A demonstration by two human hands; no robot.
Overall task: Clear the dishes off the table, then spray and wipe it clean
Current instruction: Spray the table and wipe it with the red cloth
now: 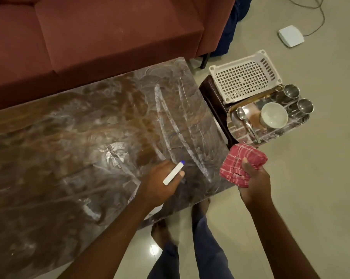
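Note:
A dark glossy table [89, 141] shows white streaks and smears across its top. My left hand [160, 182] is over the table's near right corner, shut on a spray bottle; only its white head with a blue nozzle [173, 173] shows, the body is hidden under the hand. My right hand [252, 182] hovers just off the table's right edge, shut on a folded red checked cloth [242, 164]. The dishes sit off the table on a steel tray [298, 122]: a white bowl [273, 114], a spoon [245, 121] and two steel cups [290, 90].
A white perforated basket [245, 76] rests beside the tray on a dark stool [212, 97] to the table's right. A maroon sofa [89, 37] runs along the table's far side. A white box with a cable [290, 36] lies on the floor. My legs [190, 248] stand at the near edge.

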